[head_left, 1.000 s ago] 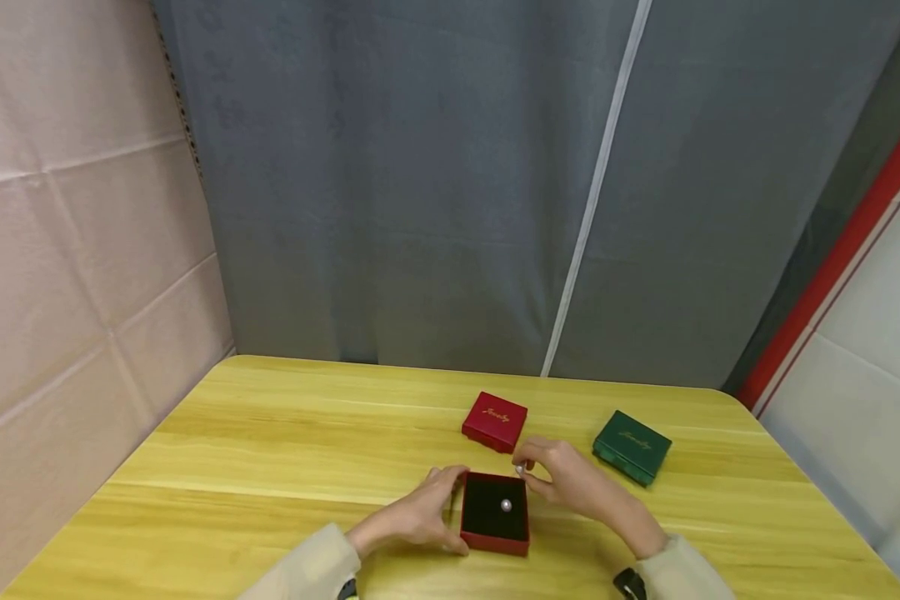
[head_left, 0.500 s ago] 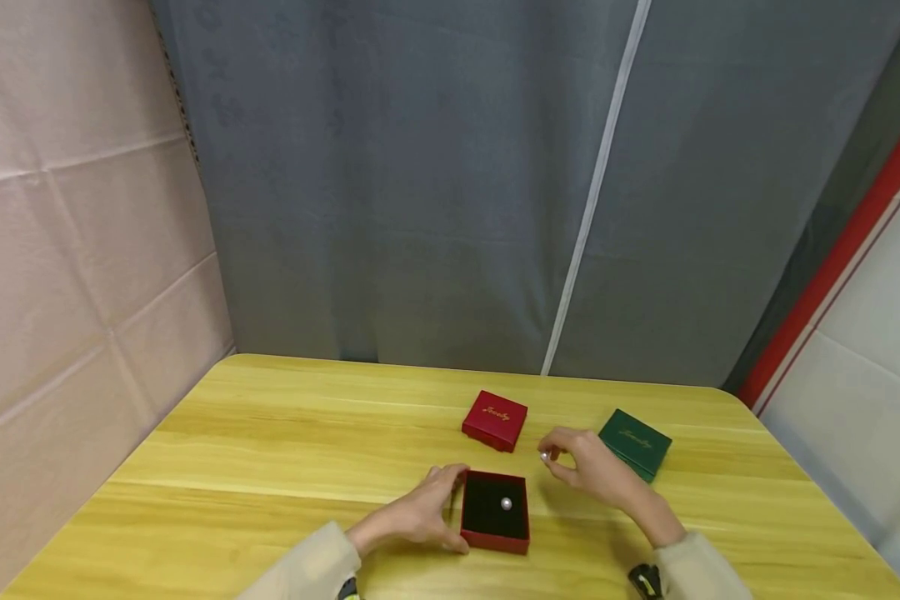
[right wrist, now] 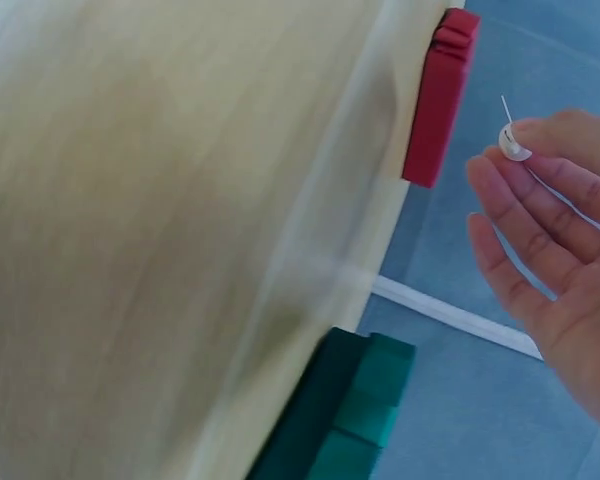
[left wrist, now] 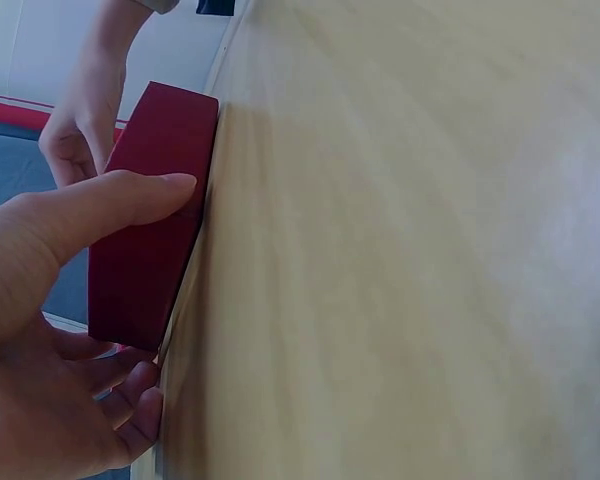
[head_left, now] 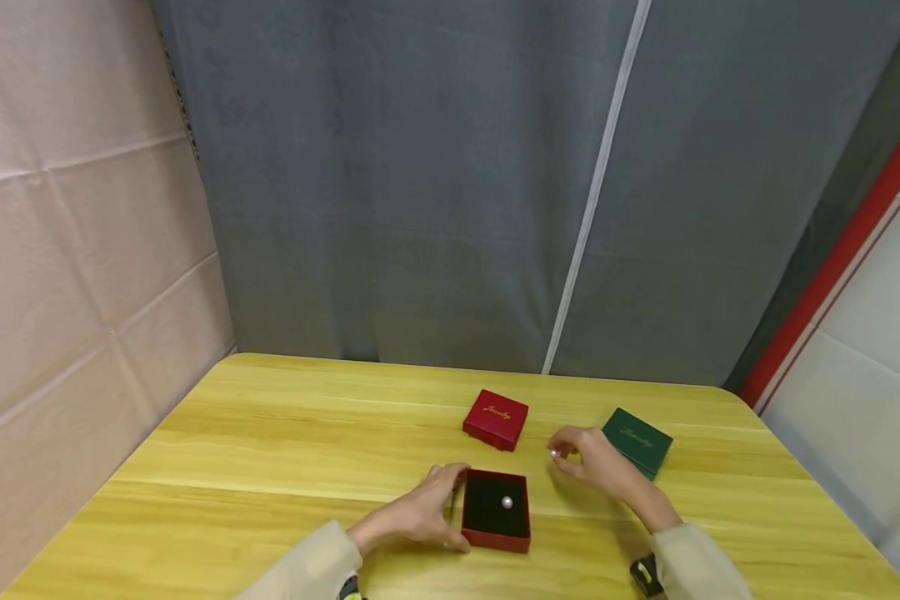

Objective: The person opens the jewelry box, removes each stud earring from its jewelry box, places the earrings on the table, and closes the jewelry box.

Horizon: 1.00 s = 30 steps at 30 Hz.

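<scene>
An open red jewelry box (head_left: 497, 542) with a black lining stands on the table. My left hand (head_left: 412, 515) grips its left side; in the left wrist view the thumb lies along the red wall (left wrist: 145, 265). A pearl stud earring (head_left: 507, 502) sits on the lining, right of its middle. Raised beyond the box to the right, my right hand (head_left: 592, 461) pinches another pearl stud earring (right wrist: 513, 148) between thumb and index finger. Its thin post points outward in the right wrist view, and the other fingers are loosely bent.
A red lid-like piece with gold lettering (head_left: 497, 419) lies behind the open box. To the right is a green jewelry box (head_left: 637, 442), partly behind my right hand. A grey curtain (head_left: 420, 208) hangs behind the yellow wooden table (head_left: 285, 433).
My right hand has moved right and farther back, away from the open box's far right corner, still pinching the earring. My left hand and the box have stayed in place.
</scene>
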Available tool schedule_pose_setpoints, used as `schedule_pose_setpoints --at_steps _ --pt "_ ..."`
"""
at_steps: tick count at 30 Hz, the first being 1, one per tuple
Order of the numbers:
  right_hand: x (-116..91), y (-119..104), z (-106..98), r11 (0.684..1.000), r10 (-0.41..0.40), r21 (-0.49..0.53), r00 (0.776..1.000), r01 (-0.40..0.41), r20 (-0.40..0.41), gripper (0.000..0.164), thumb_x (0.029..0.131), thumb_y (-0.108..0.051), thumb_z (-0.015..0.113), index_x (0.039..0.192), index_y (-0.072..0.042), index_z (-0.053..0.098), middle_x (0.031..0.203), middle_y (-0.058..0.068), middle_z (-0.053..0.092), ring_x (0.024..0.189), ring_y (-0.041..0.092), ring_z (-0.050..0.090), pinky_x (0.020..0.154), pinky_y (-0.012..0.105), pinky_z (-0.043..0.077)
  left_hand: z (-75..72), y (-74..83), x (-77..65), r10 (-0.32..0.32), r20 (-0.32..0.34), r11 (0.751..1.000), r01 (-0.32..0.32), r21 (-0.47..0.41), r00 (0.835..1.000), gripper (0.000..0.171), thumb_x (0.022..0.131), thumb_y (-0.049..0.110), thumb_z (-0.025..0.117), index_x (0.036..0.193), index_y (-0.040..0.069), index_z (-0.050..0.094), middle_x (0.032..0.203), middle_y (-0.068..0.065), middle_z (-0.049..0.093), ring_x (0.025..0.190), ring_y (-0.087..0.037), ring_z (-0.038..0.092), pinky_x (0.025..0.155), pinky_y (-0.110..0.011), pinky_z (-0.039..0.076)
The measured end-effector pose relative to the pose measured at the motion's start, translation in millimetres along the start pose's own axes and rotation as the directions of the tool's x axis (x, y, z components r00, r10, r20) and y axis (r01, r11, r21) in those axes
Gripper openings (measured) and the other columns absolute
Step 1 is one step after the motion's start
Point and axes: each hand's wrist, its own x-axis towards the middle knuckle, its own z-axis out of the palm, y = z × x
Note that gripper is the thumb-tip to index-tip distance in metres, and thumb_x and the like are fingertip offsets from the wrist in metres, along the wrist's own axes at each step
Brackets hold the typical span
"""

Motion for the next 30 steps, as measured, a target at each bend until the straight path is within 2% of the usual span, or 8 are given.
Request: schedule_pose_setpoints --at_steps 11,30 --pt "4.1 13.1 5.0 0.995 0.101 0.002 0.991 -0.101 0.093 0.006 0.078 -0.004 0.064 0.083 -0.001 0.064 0.076 0.001 0.062 0.065 0.007 0.054 0.057 0.021 0.047 -0.4 1.3 0.1 0.003 -0.003 1.000 -0.003 0.003 1.000 0.096 0.059 0.026 0.081 0.134 -0.001 0.027 0.128 -0.013 0.039 0.113 -0.020 0.035 0.097 -0.036 0.035" --pt "9.6 20.5 10.8 0.996 0.094 -0.018 0.983 -0.092 0.156 0.004 0.077 -0.002 0.063 0.074 -0.002 0.062 0.069 -0.001 0.059 0.061 0.003 0.048 0.055 0.019 0.045 -0.6 3.8 -2.1 -0.026 0.013 0.999 0.026 -0.022 1.000 0.096 0.061 0.026 0.080 0.135 0.000 0.026 0.130 -0.013 0.038 0.114 -0.020 0.035 0.097 -0.038 0.035"
